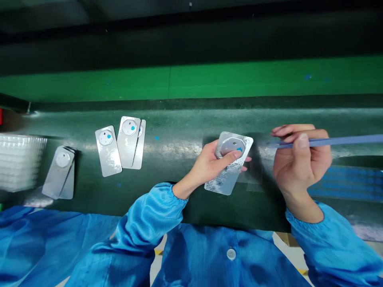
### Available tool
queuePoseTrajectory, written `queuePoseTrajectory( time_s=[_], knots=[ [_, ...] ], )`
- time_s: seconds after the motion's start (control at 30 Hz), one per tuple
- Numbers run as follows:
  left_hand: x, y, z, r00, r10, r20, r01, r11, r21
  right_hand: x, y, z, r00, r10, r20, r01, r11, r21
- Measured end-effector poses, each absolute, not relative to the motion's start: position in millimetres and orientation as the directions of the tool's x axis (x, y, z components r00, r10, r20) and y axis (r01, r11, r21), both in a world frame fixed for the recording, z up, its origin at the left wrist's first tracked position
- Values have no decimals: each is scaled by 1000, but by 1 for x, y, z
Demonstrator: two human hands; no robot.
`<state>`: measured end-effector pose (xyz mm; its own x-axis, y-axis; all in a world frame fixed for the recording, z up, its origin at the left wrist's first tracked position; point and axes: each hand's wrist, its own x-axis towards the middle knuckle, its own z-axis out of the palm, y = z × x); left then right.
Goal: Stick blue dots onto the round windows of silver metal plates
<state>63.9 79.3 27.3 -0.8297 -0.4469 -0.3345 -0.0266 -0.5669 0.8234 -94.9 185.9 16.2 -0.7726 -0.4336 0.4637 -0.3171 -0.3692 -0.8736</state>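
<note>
**Q: What lies before you, from the largest thing down?**

A: You face a dark green surface (179,127), with a brighter green band (89,85) beyond it. Your blue smock (230,271) fills the near edge, its sleeves running out to both wrists. At far left stands a stack of clear ribbed plastic trays (19,161). On the far right, partly under your right hand, lies a blue dotted sheet (348,183).

**Q: What rests between the trays and your hands?**

A: You have three groups of silver cards, each with a pale disc: a fanned pile (58,173) beside the trays, a single card (107,151), and an overlapping group (128,139) just touching that single card.

**Q: And in your hands?**

A: Your left hand (206,165) grips a silver card (227,179) above the surface, thumb across its face and the left hand's fingers (247,159) closed behind it. Your right hand (301,159) pinches a slim blue tool (338,140), the right hand's fingers (287,131) closed on it, its tip just beside the card.

**Q: What is the smallest detail?**

A: A blue mark (239,150) sits on the card's octagonal disc (232,146).
</note>
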Motion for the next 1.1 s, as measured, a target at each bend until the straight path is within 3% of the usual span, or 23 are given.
queuePoseTrajectory(
  time_s=[0.07, 0.2, 0.27, 0.47, 0.83, 0.97, 1.1],
  knots=[
    [64, 81, 29, -819, -474, -322, 8, -571, 821, -93, 187, 12, -767, -496, 408, -286, -305, -908],
    [66, 84, 27, -792, -546, -272, 54, -507, 860, -81, 192, 5, -600, -795, 94, -44, -85, -995],
    [67, 86, 23, -774, -588, -234, 68, -446, 893, -74, 192, 4, -542, -839, 57, -2, -67, -998],
    [65, 89, 10, -812, -569, -131, 99, -357, 929, -69, 187, -2, -557, -828, 61, 74, -123, -990],
    [66, 100, 1, -852, -523, 35, 156, -190, 969, -66, 189, -4, -609, -790, 70, 53, -129, -990],
    [68, 95, 4, -850, -526, -35, 98, -223, 970, -70, 190, -4, -598, -800, 56, 36, -97, -995],
    [68, 89, 10, -843, -527, -109, 52, -281, 958, -76, 189, -4, -554, -832, 9, 123, -93, -988]
  ],
)
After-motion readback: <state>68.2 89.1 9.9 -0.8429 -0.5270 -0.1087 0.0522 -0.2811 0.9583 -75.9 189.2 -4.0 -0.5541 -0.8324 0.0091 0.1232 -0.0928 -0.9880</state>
